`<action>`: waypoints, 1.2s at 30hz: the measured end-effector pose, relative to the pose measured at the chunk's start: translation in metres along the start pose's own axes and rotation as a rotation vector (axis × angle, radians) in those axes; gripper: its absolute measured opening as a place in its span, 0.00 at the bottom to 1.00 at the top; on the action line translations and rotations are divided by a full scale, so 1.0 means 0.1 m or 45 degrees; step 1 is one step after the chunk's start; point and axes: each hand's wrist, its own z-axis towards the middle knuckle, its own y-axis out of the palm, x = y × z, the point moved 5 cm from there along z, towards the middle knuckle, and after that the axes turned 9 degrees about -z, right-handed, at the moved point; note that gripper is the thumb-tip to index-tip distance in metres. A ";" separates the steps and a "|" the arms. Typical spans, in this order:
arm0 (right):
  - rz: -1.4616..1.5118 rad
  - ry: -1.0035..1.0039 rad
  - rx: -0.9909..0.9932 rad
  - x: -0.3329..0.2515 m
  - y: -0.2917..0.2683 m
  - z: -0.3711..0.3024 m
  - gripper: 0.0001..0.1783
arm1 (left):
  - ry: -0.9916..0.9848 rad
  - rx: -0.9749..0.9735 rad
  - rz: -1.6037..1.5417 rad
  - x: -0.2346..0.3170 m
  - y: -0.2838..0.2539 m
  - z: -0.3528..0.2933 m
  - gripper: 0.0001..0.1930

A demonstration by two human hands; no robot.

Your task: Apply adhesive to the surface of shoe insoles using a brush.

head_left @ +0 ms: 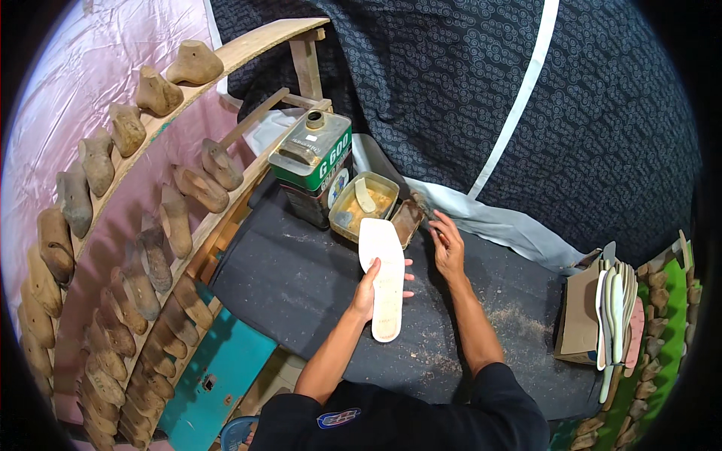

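Observation:
My left hand (367, 293) grips a white shoe insole (382, 259) by its narrow middle, thumb across the top face and fingertips showing past the right edge. The insole is held over the dark table, its wide end pointing away from me. My right hand (448, 246) is raised to the right of it, fingers stretched out and slightly bent, with nothing visible in them. Just left of its fingertips lies a brown block-like piece (408, 222). Behind the insole stands a square tub (389, 186) of yellowish paste with a pale scraper (365, 195) in it.
A green and black metal can (310, 160) stands left of the tub. Wooden shoe lasts (174, 220) fill curved racks at left. A cardboard box (577, 319) with several upright insoles (617, 308) sits at right. Shavings litter the dark tabletop (301, 278).

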 end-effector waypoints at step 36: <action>0.438 0.156 0.182 0.01 0.01 0.00 0.08 | -0.020 0.032 -0.095 -0.09 -0.03 0.06 0.33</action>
